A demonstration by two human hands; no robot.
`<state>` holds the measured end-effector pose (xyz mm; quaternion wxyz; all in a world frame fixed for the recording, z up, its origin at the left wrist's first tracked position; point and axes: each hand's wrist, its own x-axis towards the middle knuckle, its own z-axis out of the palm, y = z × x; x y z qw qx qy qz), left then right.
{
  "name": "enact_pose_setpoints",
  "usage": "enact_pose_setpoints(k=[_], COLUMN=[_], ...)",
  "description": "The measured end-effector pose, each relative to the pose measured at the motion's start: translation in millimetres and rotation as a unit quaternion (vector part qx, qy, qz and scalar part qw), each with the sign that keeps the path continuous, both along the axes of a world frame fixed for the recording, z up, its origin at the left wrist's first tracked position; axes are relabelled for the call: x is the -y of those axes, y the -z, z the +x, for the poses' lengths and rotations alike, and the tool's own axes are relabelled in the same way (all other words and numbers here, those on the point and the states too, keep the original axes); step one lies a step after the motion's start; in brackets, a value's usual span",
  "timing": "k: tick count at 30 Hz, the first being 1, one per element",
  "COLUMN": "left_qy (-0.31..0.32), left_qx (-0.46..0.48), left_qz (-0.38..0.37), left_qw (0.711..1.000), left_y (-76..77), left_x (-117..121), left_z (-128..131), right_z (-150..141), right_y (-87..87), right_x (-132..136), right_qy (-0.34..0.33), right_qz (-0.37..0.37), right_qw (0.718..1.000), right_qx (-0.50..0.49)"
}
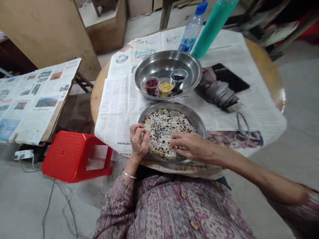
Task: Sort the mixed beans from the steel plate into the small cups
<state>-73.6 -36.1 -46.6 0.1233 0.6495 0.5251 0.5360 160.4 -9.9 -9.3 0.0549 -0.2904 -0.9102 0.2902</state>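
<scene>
Our newspaper-covered desk, bearing a far basin and a near basin.
Right hand: fingers bent narrow over mixed grains inside the near basin; left hand: curled at its left rim; contents of either, we cannot tell. Best handling, we judge: grains spread thin, light pinches. Margins: right rim under our right hand, far basin just beyond, more room leftward.

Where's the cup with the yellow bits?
In the head view, the yellow cup sits in the far bowl, between the red cup at left and the black cup at right.
</scene>
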Motion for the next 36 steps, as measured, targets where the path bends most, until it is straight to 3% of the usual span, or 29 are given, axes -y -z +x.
enact_pose_setpoints(k=[3,6,11,14,16,21,23,25,31,36], left_qy=[0.001,0.002,-0.001,0.002,0.004,0.01,0.015,0.015,0.002,0.002], left_qx=[0.0,-0.002,-0.002,0.004,0.002,0.004,0.006,0.003,-0.007,-0.002], left_qz=[-0.001,0.0,0.001,0.001,-0.002,-0.001,0.003,0.004,-0.002,-0.002], left_qw=[1.0,1.0,1.0,1.0,1.0,1.0,1.0,1.0,1.0,1.0], left_y=[0.9,0.7,-0.3,-0.6,-0.6,0.5,1.2,1.5,0.6,1.0], left_x=[-0.6,-0.7,-0.1,-0.1,-0.2,-0.4,-0.7,-1.0,-1.4,-1.7], left_z=[-0.1,-0.6,-0.4,-0.5,-1.0,-2.4,-2.9,-3.1,-2.6,-2.1], right_z=[3.8,-7.8,-28.4,-38.7,-46.9,-64.0,-64.2,-59.0,-22.0,5.4], right_y=[5.4,15.9,26.5,27.2,29.1,43.2,48.9,52.8,51.8,36.1], right_x=[5.7,3.5,-25.6,-40.8,-42.3,-22.1,-16.4,-17.9,-39.1,-22.4], right_qy=[-0.034,-0.013,0.151,0.225,0.2,0.01,-0.035,-0.031,0.113,0.13], right_qz=[-0.027,0.003,0.081,0.139,0.175,0.226,0.237,0.253,0.306,0.319], right_qw=[0.999,1.0,0.981,0.961,0.963,0.973,0.97,0.966,0.943,0.934], right_qx=[0.002,-0.006,-0.089,-0.082,-0.049,-0.04,-0.047,-0.038,0.057,0.09])
